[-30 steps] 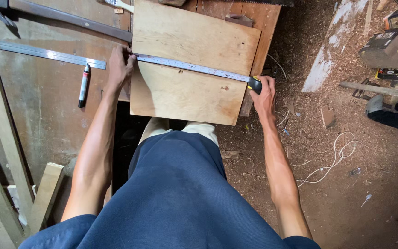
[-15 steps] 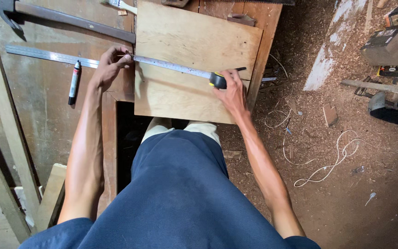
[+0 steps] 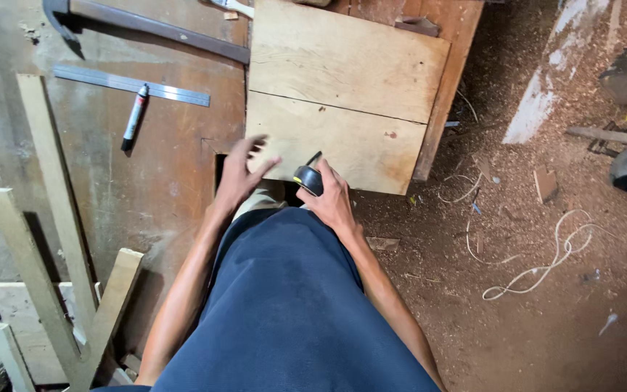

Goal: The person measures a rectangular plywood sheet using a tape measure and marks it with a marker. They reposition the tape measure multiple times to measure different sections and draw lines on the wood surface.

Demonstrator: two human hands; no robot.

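Head view: right hand (image 3: 334, 199) fingers grip a rounded black tape measure (image 3: 308, 178); left hand (image 3: 239, 174) fingers spread over smooth plywood board (image 3: 342, 87)

So the tape measure (image 3: 308, 178) is a small dark case with a yellow edge, tape pulled in, sitting at the near edge of the plywood board (image 3: 342, 101). That board's pale, roughly square, lying flat with a thin dark line running across its middle.

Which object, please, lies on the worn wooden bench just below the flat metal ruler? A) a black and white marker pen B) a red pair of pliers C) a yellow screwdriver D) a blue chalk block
A: a black and white marker pen lies just under the flat metal ruler, left of the plywood board.
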